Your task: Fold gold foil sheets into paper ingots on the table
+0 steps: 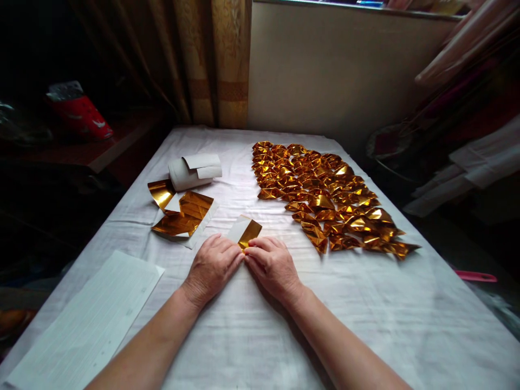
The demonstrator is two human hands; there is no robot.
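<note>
Both hands meet at the near edge of a small gold-and-white foil paper (249,234) in the middle of the table. My left hand (213,266) pinches that edge from the left, fingers pressed together. From the other side my right hand (276,265) pinches the same edge, its fingertips almost touching the left ones. The edge between the fingers is mostly hidden. Left of the hands lie loose gold foil sheets (197,208) with white borders. A large group of folded gold foil pieces (320,200) spreads in rows to the right.
A curled white paper roll (195,170) lies behind the loose sheets. A long white lined sheet (87,319) rests at the left on the white tablecloth (235,346). A red container (83,114) is on a dark side table. Hanging cloths (483,157) are at right.
</note>
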